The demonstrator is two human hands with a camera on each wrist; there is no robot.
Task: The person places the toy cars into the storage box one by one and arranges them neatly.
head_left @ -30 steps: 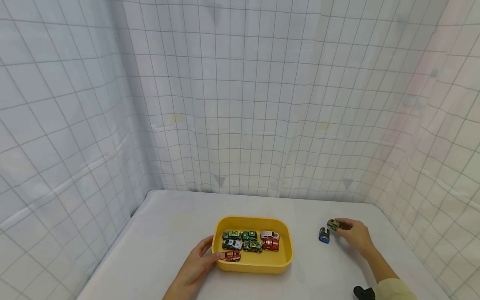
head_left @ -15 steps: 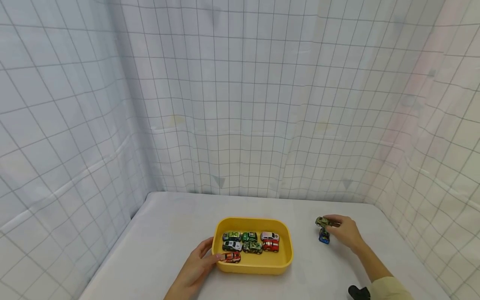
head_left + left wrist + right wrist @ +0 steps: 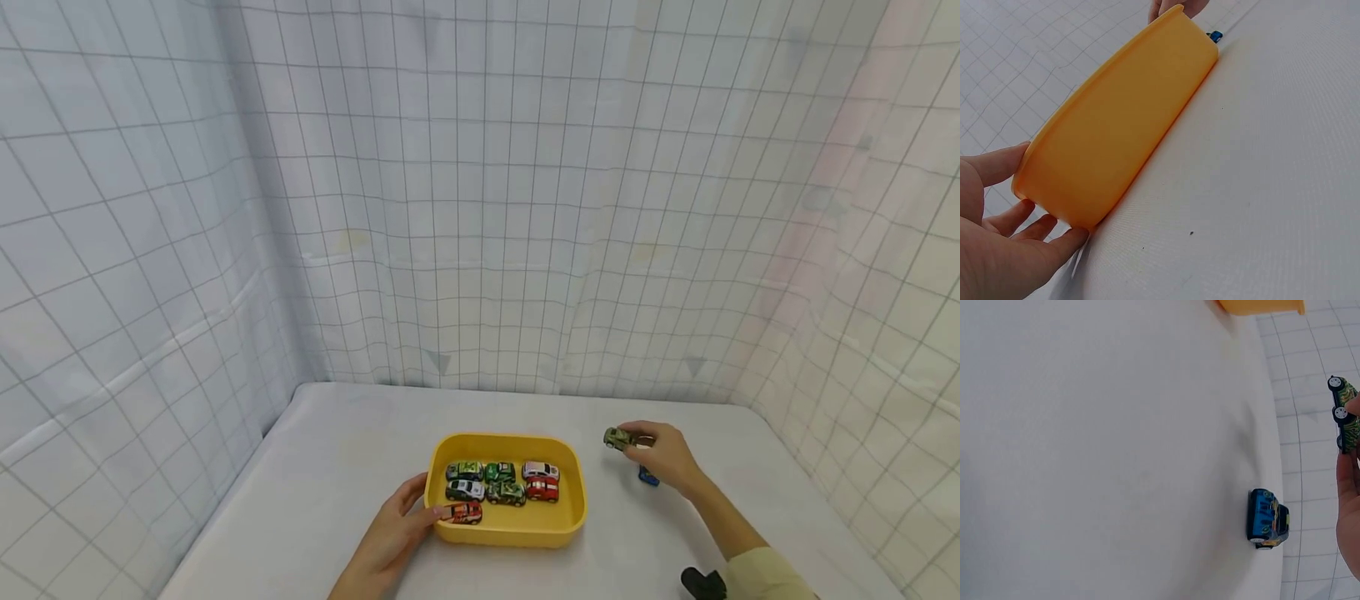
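Observation:
A yellow plastic tray (image 3: 525,537) stands on the white table with several toy cars inside, among them a red car (image 3: 542,489) and an orange-red car (image 3: 463,512). My left hand (image 3: 393,529) grips its left end, thumb over the rim and fingers against the outer wall, as the left wrist view also shows. To the right of the tray, my right hand (image 3: 663,454) pinches a green camouflage toy car (image 3: 617,438) between thumb and fingers, raised over the table. A blue toy car (image 3: 1267,519) sits on the table below that hand, partly hidden by it in the head view.
A black object (image 3: 703,583) shows beside the right sleeve (image 3: 768,575) at the bottom. White grid-patterned curtains (image 3: 480,208) enclose the table (image 3: 360,433) at the back and on both sides.
My right hand has lifted the green camouflage car and carried it left, past the blue car toward the tray. The left hand and the tray have stayed in place.

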